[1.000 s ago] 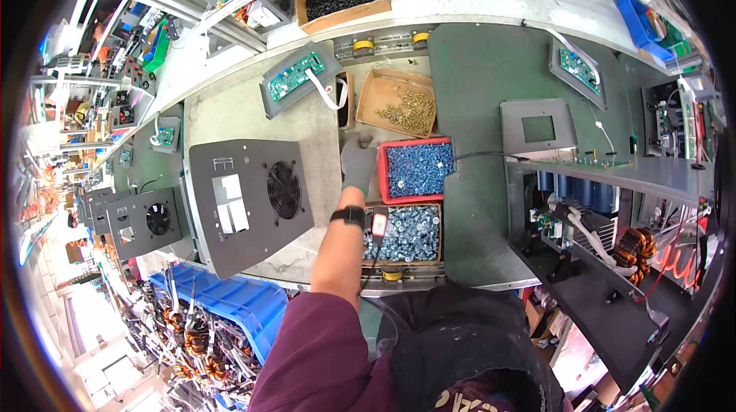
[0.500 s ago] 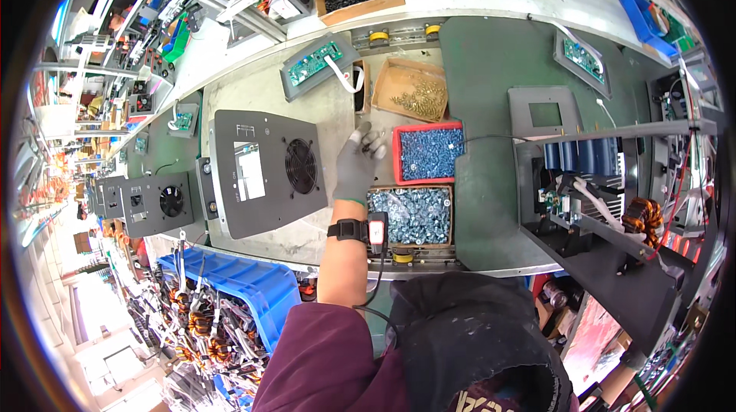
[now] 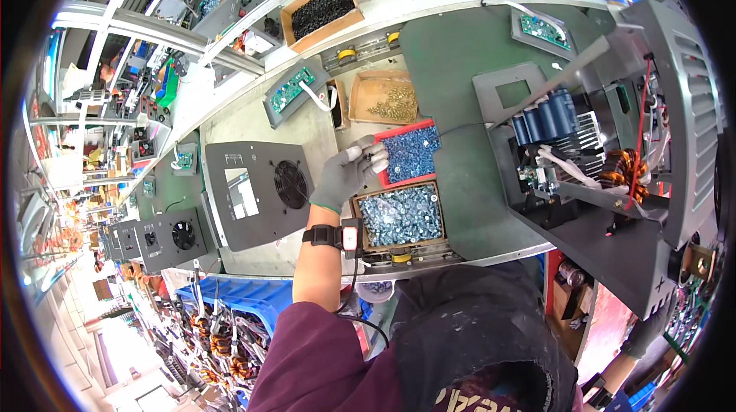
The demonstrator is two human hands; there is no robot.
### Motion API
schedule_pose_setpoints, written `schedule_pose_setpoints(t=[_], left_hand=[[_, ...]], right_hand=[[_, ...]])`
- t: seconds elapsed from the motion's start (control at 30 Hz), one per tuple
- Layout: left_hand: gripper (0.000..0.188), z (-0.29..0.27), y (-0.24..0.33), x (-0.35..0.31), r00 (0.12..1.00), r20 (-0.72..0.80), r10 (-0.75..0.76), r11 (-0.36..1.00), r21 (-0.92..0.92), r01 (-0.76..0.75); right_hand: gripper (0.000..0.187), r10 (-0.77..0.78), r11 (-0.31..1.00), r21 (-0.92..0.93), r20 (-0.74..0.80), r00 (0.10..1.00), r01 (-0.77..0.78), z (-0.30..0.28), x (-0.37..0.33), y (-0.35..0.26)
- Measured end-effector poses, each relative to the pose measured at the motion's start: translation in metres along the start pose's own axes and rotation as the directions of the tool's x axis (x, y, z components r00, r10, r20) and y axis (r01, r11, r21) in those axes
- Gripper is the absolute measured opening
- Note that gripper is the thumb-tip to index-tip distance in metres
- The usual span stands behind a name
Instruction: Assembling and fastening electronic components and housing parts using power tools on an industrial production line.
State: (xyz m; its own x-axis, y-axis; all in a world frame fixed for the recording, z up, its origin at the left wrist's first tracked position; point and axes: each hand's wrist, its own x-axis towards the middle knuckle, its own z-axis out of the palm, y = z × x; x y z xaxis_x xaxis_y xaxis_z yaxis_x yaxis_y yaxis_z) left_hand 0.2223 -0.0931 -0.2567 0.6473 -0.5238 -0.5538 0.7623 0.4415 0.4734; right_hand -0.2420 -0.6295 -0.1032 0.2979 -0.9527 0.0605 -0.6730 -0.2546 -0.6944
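Note:
My left hand (image 3: 349, 170) wears a grey glove and a black wrist strap. Its fingertips are pinched together at the left edge of a red tray of blue screws (image 3: 410, 153), apparently on a few small screws. A cardboard box of silvery screws (image 3: 400, 214) lies just below the hand. A dark panel with a round fan (image 3: 257, 193) lies to its left. A grey glove, likely my right hand (image 3: 648, 331), sits at the lower edge of a dark open chassis (image 3: 613, 243); its grip is hidden.
The chassis holds blue capacitors (image 3: 548, 117) and a copper coil (image 3: 621, 170). A box of brass screws (image 3: 383, 98), a green circuit board (image 3: 290, 90) and a box of black parts (image 3: 322, 12) lie farther back. A second fan panel (image 3: 165, 236) and a blue bin (image 3: 230, 301) are at the left.
My left hand has drawn back from inside the red tray to its left edge, with the fingertips now pinched. The view has shifted, bringing the open chassis in at the right.

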Motion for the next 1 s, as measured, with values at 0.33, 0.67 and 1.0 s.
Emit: schedule_pose_setpoints(t=[0.33, 0.67, 1.0], left_hand=[[0.035, 0.068, -0.061, -0.068, 0.978, -0.116, 0.172, 0.984, 0.059, -0.166], [0.024, -0.020, -0.071, 0.002, 0.661, -0.358, 0.659, 0.632, 0.740, -0.230], [0.024, -0.058, -0.033, 0.089, 0.476, -0.045, 0.878, 0.087, 0.994, -0.067]], right_hand=[[0.017, 0.021, 0.936, 0.000, 0.998, 0.055, -0.353, 0.093, -0.049, -0.092], [0.011, -0.434, 0.857, 0.471, 0.878, -0.201, 0.208, 0.246, -0.146, -0.183], [0.014, -0.528, 0.846, 0.522, 0.849, 0.026, 0.112, 0.343, -0.210, -0.244]])
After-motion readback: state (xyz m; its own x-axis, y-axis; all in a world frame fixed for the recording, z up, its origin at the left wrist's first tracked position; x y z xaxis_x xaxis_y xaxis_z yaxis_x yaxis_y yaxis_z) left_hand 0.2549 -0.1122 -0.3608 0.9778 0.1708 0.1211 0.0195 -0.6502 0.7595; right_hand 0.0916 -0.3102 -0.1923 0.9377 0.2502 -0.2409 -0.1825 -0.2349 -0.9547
